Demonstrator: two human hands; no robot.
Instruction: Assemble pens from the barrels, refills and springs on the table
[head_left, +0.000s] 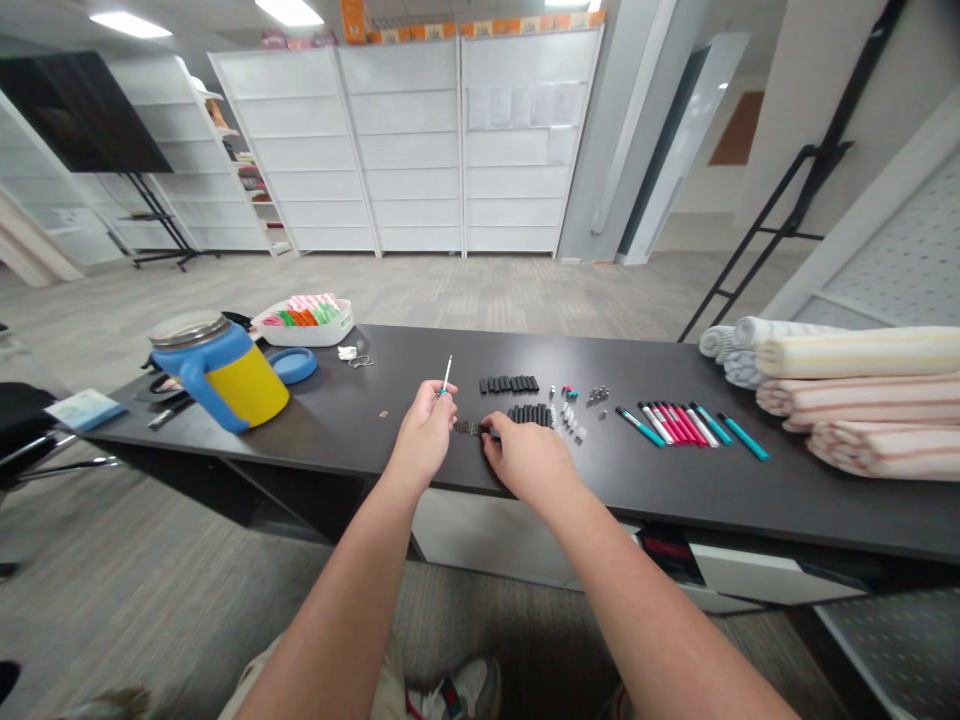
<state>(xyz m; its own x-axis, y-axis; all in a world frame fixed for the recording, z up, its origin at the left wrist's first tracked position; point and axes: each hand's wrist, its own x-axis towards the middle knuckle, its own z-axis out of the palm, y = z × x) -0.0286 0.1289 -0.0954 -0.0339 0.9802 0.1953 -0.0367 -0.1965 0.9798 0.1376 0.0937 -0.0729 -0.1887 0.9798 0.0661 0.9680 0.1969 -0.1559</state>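
My left hand (424,432) is closed round a slender white rod with a teal part at its base, like a pen's inner piece (448,372), its tip pointing up. To its right, my right hand (536,458) reaches down to the table with thumb and fingertips together; whatever they pinch is too small to make out. Beside those fingertips lies a short row of small dark metallic pieces (468,428). Just beyond are black tubes (529,412), partly covered by the hand, and a row of short black pieces (510,384). Small translucent pieces (576,428) lie to the right.
On the dark table (420,352), teal, pink and white pens (679,424) lie right of small metal bits (598,395). Rolled towels (870,390) are stacked at the right end. At left stand a blue-yellow mug (244,385), a blue lid (293,365) and a white basket (330,330).
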